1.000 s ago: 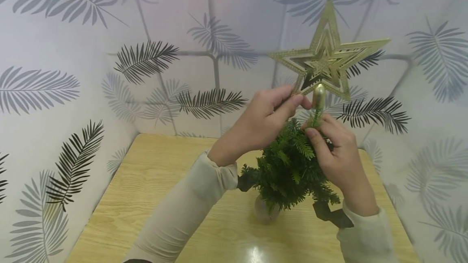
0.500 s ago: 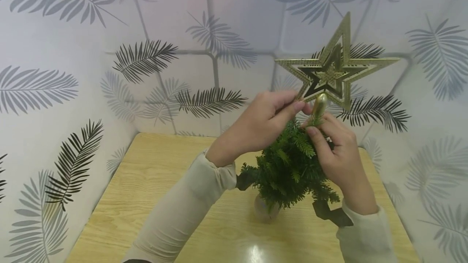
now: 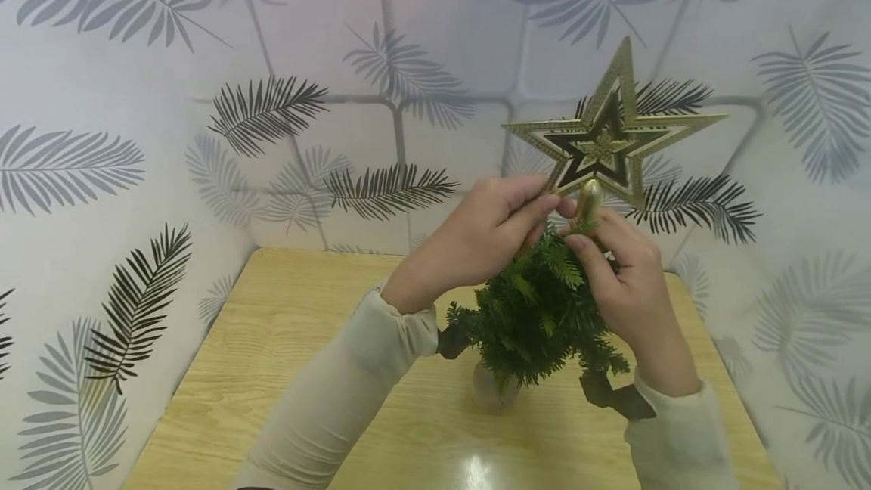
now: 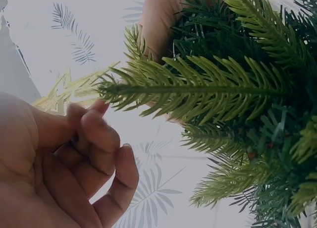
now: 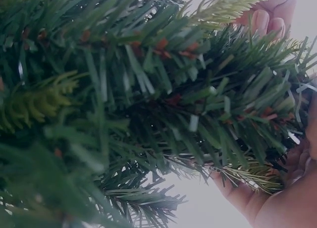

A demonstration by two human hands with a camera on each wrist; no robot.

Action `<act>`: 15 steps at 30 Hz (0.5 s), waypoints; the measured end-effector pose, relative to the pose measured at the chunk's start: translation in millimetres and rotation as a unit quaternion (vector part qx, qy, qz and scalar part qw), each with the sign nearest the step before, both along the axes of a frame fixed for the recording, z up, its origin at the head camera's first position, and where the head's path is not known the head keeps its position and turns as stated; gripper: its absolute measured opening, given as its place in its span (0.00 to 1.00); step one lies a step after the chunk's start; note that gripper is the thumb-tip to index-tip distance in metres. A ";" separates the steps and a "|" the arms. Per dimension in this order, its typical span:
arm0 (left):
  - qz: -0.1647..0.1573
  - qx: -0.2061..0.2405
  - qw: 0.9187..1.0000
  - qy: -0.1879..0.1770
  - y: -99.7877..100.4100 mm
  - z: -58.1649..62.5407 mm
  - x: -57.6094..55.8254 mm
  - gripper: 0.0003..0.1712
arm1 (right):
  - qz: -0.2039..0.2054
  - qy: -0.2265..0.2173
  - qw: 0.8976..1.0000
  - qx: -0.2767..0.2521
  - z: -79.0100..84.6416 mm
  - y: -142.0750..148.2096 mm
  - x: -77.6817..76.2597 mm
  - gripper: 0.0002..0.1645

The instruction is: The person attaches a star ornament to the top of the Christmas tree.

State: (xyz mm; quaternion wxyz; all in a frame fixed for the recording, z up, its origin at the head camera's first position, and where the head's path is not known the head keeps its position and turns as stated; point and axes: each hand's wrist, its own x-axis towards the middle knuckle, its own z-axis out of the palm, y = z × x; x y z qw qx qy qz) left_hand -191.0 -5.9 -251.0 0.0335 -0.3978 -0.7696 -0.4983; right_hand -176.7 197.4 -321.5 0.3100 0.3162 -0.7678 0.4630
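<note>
A gold star tree topper (image 3: 602, 146) stands slightly tilted above a small artificial Christmas tree (image 3: 537, 316). My left hand (image 3: 476, 229) pinches the star's lower left point between thumb and fingers. At the treetop, my right hand (image 3: 629, 286) grips the tip sprig, just under the topper's gold socket, which sits over that sprig. Green needles fill much of the left wrist view, where the curled left fingers (image 4: 101, 134) show beside a branch (image 4: 198, 89). In the right wrist view, branches cover most of the right hand (image 5: 282, 198).
The tree's pale round base (image 3: 495, 388) rests on a wood-grain table (image 3: 272, 346). Behind and at both sides rise pale walls (image 3: 463, 59) with a leaf pattern. Dark wrist straps (image 3: 615, 397) sit at both cuffs.
The star has come down lower over the treetop and turned a little, its socket now nearer the right fingers. The left hand has lowered slightly with it; the right hand has hardly moved.
</note>
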 end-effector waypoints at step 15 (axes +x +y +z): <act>-0.004 -0.025 1.000 -0.014 -6.6 -2.0 -0.9 0.15 | -0.014 -0.011 1.000 0.001 -2.2 -1.8 -0.2 0.09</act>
